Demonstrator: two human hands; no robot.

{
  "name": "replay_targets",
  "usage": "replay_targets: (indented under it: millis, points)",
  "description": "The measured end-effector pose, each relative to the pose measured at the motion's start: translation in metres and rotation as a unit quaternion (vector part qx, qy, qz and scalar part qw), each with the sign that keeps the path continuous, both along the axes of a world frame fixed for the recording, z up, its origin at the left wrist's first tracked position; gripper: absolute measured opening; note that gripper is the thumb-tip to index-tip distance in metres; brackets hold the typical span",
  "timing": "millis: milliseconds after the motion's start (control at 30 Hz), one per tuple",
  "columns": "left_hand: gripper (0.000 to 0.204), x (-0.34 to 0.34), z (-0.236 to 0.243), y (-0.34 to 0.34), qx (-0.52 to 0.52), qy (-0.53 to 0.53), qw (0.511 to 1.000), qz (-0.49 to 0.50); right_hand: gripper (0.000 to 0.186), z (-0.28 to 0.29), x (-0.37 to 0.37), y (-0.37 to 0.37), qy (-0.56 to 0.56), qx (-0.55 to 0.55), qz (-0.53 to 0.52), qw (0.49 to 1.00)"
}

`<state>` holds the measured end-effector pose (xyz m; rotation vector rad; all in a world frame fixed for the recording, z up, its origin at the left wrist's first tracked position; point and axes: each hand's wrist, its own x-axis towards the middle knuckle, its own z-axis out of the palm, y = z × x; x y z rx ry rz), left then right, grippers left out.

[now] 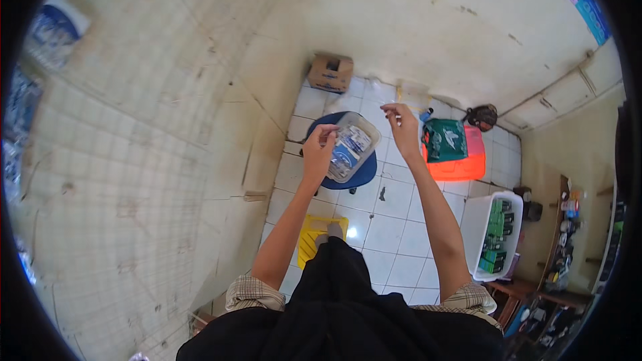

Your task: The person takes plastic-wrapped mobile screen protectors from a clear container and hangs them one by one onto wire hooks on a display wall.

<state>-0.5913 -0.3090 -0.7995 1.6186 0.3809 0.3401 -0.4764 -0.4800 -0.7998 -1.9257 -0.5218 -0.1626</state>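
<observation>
2 hands (322, 142) (402, 125) flank tub (352, 119) — blue-printed packets (356, 142) inside.

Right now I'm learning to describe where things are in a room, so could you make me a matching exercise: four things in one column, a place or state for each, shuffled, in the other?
1. Clear container
2. Green bag
3. Cardboard box
4. White bin

A. In the far corner
B. Holding green boxes
C. On a blue seat
D. On an orange object

Pairs: 1-C; 2-D; 3-A; 4-B
</observation>
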Motion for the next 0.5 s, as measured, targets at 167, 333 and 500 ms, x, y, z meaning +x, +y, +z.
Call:
replay_targets:
  millis: [167,333,500]
  points:
    - [0.015,0.042,-0.176,-0.005,0.049,0.023,0.998,-0.019,0.012,-0.166,0.016,-0.016,0.043,-0.074,-0.032,0.996]
    - [0.028,0.087,-0.35,-0.011,0.053,0.024,0.997,-0.049,0.015,-0.342,0.026,0.003,0.076,-0.183,-0.052,0.979]
    - [0.037,0.123,-0.456,-0.018,0.002,0.049,0.997,-0.051,0.036,-0.44,0.034,0.036,0.092,-0.334,-0.041,0.937]
